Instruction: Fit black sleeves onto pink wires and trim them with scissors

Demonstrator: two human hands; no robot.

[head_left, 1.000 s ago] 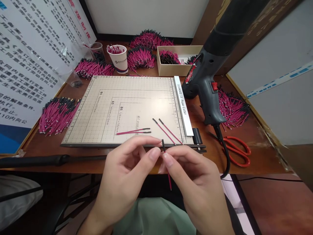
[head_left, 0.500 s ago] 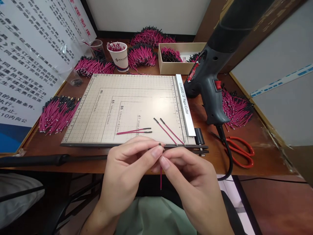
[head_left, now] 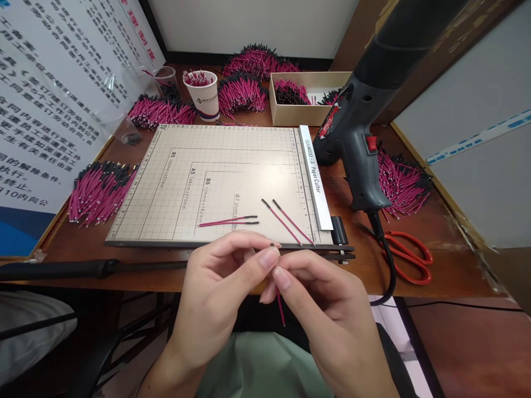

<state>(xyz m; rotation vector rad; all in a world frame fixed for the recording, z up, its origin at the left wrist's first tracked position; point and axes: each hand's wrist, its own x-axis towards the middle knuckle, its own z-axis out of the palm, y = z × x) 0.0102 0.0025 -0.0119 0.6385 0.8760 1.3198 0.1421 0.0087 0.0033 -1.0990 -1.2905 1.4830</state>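
Note:
Just in front of the paper cutter board [head_left: 182, 188], my two hands meet fingertip to fingertip on a short magenta wire [head_left: 281, 309]. Its dark end shows between the pinched thumb and finger of my left hand [head_left: 224, 293]. My right hand [head_left: 327, 304] pinches it just below, and its magenta tail hangs down beneath. The fingertips hide the middle of the wire. On the board beyond lie two wires with black sleeves [head_left: 228, 221] to the left and another two wires [head_left: 286, 221] to the right, slanting.
A heat gun [head_left: 357, 143] stands nozzle-up at right, near orange-handled scissors [head_left: 409, 257]. Behind the board are a paper cup [head_left: 205, 99] of wires, a cardboard box [head_left: 302, 114] and wire heaps [head_left: 243, 94]. More wires lie left [head_left: 99, 193] and right [head_left: 402, 185]. The cutter's black handle [head_left: 58, 270] extends left.
The hanging tail of the wire has swung from nearly straight down to slanting right. Both hands keep their pinch in almost the same place.

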